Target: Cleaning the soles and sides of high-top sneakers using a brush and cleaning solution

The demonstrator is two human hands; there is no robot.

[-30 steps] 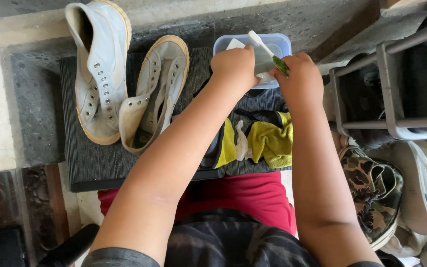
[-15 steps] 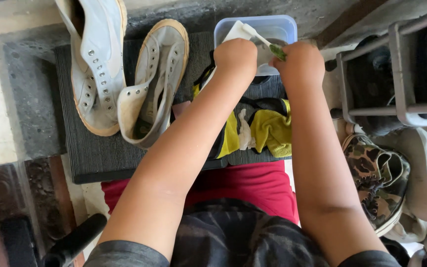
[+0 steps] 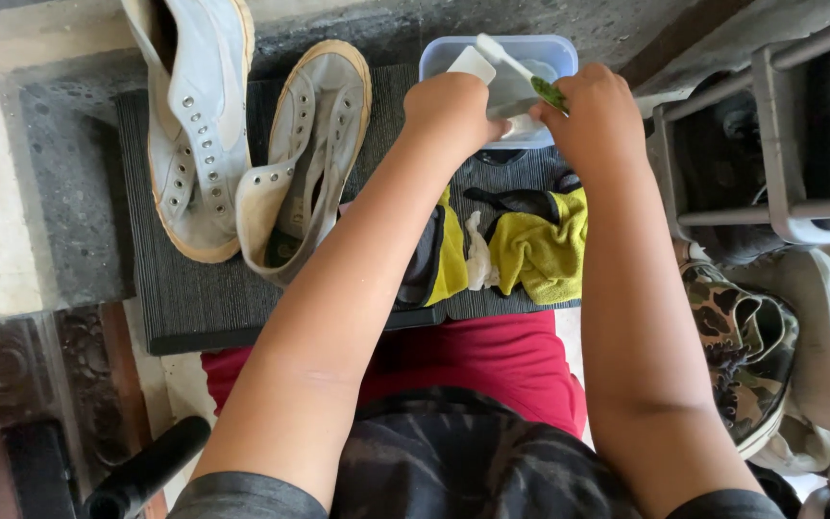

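Right hand grips a green-handled toothbrush with curled fingers; left hand, fingers closed, holds a white piece over a clear plastic tub. Two white sneakers lie left; yellow cloth below.

Far: I saw the tub beyond both hands.
Left: two shoes lay on the mat.
Near: cloth between my forearms.
Right: rack.

Only a clear rectangular plastic container, top centre.
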